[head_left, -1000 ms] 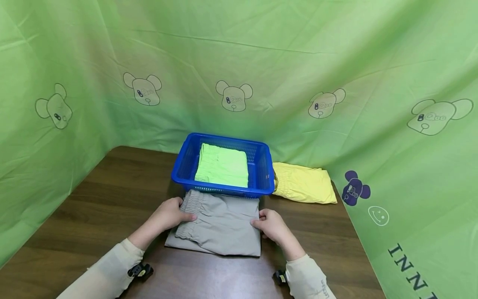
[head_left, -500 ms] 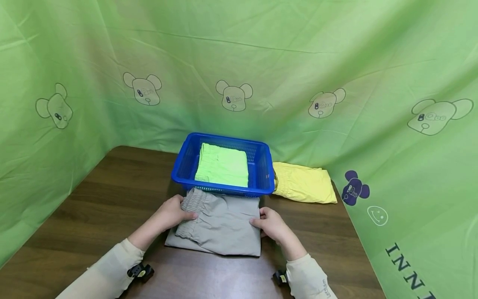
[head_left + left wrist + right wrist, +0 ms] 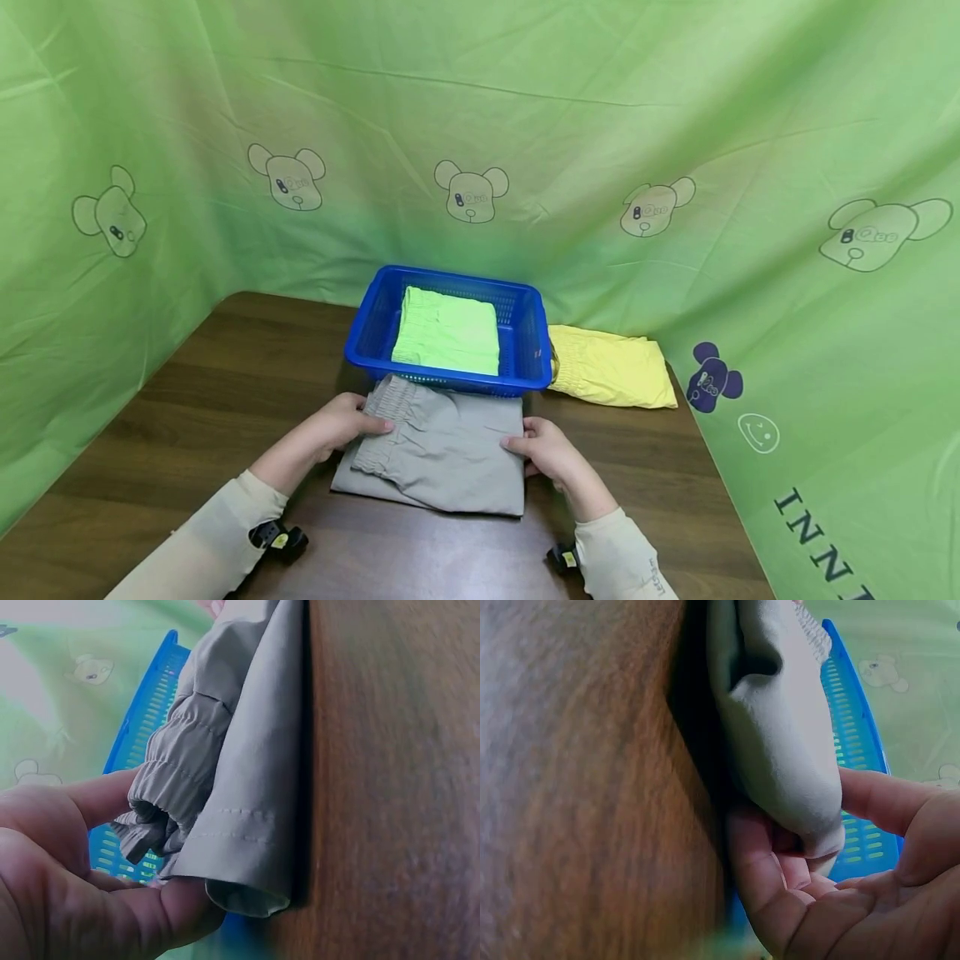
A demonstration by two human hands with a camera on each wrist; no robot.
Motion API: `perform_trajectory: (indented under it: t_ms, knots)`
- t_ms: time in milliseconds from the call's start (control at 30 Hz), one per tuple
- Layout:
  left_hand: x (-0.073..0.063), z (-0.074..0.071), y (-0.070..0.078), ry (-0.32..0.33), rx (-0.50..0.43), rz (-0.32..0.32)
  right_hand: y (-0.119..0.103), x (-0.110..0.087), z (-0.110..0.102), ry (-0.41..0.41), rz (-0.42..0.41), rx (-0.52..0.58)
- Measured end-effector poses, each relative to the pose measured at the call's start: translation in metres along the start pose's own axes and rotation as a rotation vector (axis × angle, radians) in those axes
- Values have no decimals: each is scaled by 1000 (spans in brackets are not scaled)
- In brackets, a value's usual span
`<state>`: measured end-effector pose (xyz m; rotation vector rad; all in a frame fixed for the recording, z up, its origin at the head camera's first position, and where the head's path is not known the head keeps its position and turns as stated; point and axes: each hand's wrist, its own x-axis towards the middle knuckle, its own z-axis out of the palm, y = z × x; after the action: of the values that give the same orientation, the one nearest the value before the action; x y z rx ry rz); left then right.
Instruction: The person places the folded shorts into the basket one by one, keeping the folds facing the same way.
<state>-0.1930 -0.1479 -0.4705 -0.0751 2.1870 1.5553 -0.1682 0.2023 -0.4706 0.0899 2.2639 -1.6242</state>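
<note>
Folded grey elastic-waist shorts (image 3: 450, 450) lie on the table in front of the basket, their gathered waistband on the left. My left hand (image 3: 345, 425) grips the waistband end, thumb on top and fingers beneath, as the left wrist view shows around the gathered waistband (image 3: 176, 769) and a hemmed leg opening (image 3: 247, 855). At the opposite side my right hand (image 3: 550, 450) pinches the folded edge, thumb above. In the right wrist view its fingers (image 3: 757, 862) curl under the grey cloth (image 3: 787, 750), and a dark gap shows between cloth and table.
A blue perforated basket (image 3: 360, 333) stands just behind the shorts, with a folded lime-green garment (image 3: 450, 333) inside. Folded yellow shorts (image 3: 615, 367) lie right of the basket. Green printed curtains (image 3: 480, 108) border the wooden table (image 3: 187, 417) at the back and sides.
The waistband end of the grey shorts has shifted slightly upward toward the basket, with my left hand moving along. My right hand keeps its hold at nearly the same spot.
</note>
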Motion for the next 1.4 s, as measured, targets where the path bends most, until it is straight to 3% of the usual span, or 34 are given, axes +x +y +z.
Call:
perform_trajectory:
  t_ms: [200,600,833,1400]
  knots:
    - [1,1,0,-66,-65,-5,1,2,1,-1,19,66]
    - [0,4,1,-42,-15,42,4,6,-1,-33,51,163]
    - [0,4,0,-113,-109,28,4,5,-1,-44,55,193]
    - [3,0,-2,-171,-211,25,5,6,-3,-49,60,202]
